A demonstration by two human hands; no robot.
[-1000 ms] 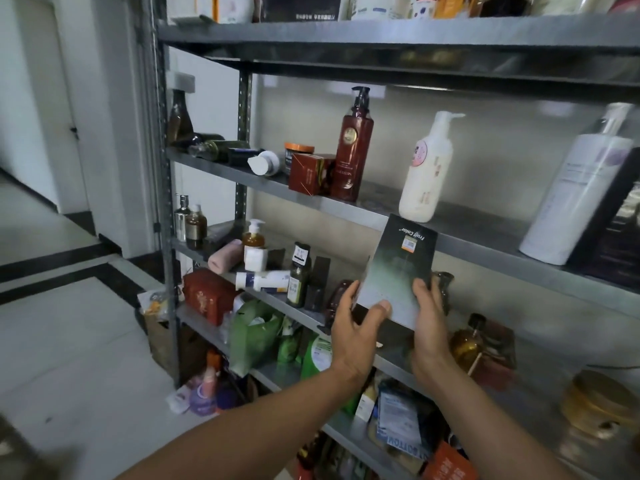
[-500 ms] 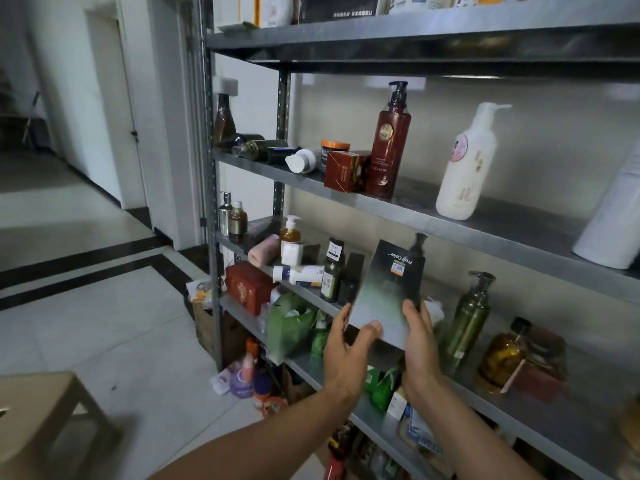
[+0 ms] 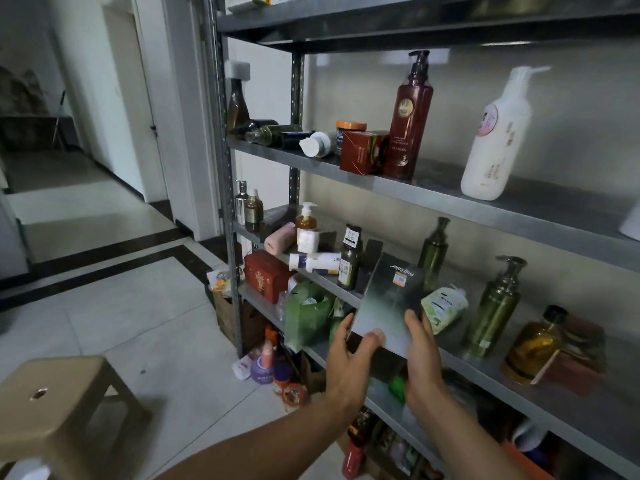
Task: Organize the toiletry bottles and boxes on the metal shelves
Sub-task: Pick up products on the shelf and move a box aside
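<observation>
A flat dark green box [image 3: 388, 299] marked "Fruit Color" is held upright in front of the middle metal shelf [image 3: 460, 358]. My left hand [image 3: 353, 355] grips its lower left corner with the thumb across the front. My right hand [image 3: 420, 351] holds its lower right edge. Behind the box stand a slim green bottle [image 3: 433, 254], a green pump bottle [image 3: 495, 306] and a tilted pale green pouch [image 3: 445, 306]. On the shelf above [image 3: 450, 199] stand a dark red pump bottle [image 3: 408, 123], a red box [image 3: 362, 152] and a white pump bottle [image 3: 495, 140].
An amber bottle [image 3: 533, 344] sits at the middle shelf's right. Small bottles, a pink roll [image 3: 278, 237] and a white tube [image 3: 313, 262] crowd its left end. A red tin [image 3: 265, 275] and green bag [image 3: 308, 315] fill the shelf below. A tan stool [image 3: 52, 407] stands on the floor.
The green box has come down from the upper shelf's edge to the front of the middle shelf, both hands still on it. My view has swung left and down, bringing the stool in.
</observation>
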